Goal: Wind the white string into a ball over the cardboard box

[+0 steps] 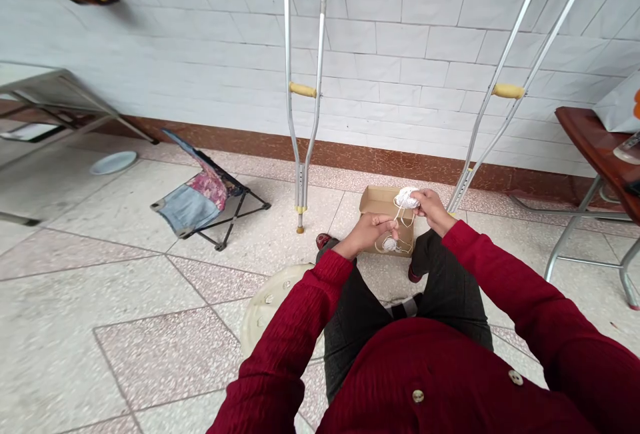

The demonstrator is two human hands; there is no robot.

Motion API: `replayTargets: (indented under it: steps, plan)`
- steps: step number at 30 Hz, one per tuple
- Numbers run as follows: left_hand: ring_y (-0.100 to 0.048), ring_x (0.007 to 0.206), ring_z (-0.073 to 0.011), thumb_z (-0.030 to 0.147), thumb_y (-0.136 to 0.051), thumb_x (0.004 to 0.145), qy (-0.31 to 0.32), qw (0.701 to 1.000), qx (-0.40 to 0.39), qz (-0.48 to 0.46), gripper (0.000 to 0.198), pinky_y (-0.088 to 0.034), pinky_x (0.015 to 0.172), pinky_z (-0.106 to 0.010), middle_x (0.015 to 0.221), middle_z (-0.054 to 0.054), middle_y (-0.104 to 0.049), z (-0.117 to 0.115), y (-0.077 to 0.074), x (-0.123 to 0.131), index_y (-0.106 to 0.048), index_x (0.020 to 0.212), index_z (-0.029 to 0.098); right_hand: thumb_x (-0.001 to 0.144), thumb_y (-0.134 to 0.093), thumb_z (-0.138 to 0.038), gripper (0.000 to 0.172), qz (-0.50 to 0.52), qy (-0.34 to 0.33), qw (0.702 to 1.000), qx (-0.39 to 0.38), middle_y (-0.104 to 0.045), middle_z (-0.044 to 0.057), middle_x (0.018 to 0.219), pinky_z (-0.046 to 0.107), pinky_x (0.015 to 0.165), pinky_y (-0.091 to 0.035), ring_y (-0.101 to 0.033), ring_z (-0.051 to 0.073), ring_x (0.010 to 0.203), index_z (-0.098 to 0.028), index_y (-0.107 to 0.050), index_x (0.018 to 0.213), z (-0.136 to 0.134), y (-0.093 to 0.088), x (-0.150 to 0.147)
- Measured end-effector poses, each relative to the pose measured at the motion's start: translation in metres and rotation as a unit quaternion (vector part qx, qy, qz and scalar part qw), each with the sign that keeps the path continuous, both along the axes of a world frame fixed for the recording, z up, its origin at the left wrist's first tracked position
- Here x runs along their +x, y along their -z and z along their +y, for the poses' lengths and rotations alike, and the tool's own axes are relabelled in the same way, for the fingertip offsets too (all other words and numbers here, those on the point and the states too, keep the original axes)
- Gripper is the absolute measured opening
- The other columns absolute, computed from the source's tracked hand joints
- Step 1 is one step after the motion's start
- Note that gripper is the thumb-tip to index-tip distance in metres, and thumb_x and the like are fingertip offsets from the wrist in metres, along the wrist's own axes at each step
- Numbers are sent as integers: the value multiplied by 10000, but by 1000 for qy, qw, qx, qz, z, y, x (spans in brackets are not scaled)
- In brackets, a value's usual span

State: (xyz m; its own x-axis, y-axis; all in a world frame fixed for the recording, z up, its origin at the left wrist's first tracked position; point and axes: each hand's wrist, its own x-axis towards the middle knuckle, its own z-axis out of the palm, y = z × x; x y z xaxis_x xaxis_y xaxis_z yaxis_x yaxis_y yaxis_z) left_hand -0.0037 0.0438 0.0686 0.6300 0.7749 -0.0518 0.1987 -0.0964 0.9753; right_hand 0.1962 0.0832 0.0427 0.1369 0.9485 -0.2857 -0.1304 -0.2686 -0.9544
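Observation:
A bundle of white string (406, 198) is gripped in my right hand (431, 209), above a cardboard box (376, 202) on the floor. Strands hang down from the bundle toward my left hand (373, 231). The thumb and fingers of my left hand pinch the string in front of the box. Lower in the box lies a second, smaller white ball of string (390, 244). My feet stand on either side of the box.
Two metal crutches (303, 91) (509, 91) lean on the tiled wall. A folding chair (200, 197) and a pale plate (114, 163) are to the left. A round cream lid or stool (265, 304) sits by my left leg. At right stands a brown table (590, 144).

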Motion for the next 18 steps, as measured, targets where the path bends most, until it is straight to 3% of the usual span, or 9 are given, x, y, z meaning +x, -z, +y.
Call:
replayTargets:
  steps: [4,8,13,15,18]
  plan:
    - [-677,820,-197,471,-578,886,39,995,-68,-69,396,-492,845,-335,740,-84,-713,-20,-3,-3,-672,713,128,812,-576,-271,112,123,28,992,-14,-539,-6,610,180,337,-229,-431,62,422,-185,-508,791,11,-23,4]
    - [-667,812,-185,506,-554,898,83,992,-81,-51,431,-481,845,-313,740,-78,-710,-39,15,4,-677,740,124,835,-552,-287,106,186,43,981,-25,-535,-26,618,160,328,-224,-392,52,415,-204,-485,839,13,-37,8]
    - [-588,636,-136,427,-537,904,22,997,-28,66,383,-432,675,-249,653,-41,-683,-28,46,-4,-682,725,121,749,-624,-281,184,206,-190,956,-91,-561,-24,587,144,299,-139,-347,39,361,-180,-536,875,-31,-58,13]
    - [-549,594,-125,368,-510,911,-6,994,16,108,372,-399,633,-241,619,-28,-657,-15,44,-11,-669,679,124,713,-646,-253,201,167,-253,947,-102,-555,-22,563,141,300,-156,-347,33,352,-152,-566,868,-54,-61,18]
    - [-510,575,-116,296,-516,893,-24,975,132,175,341,-349,609,-237,593,-9,-621,4,22,-15,-643,619,137,663,-670,-217,216,86,-321,934,-134,-566,-22,543,143,300,-188,-376,38,339,-144,-580,845,-78,-47,24]
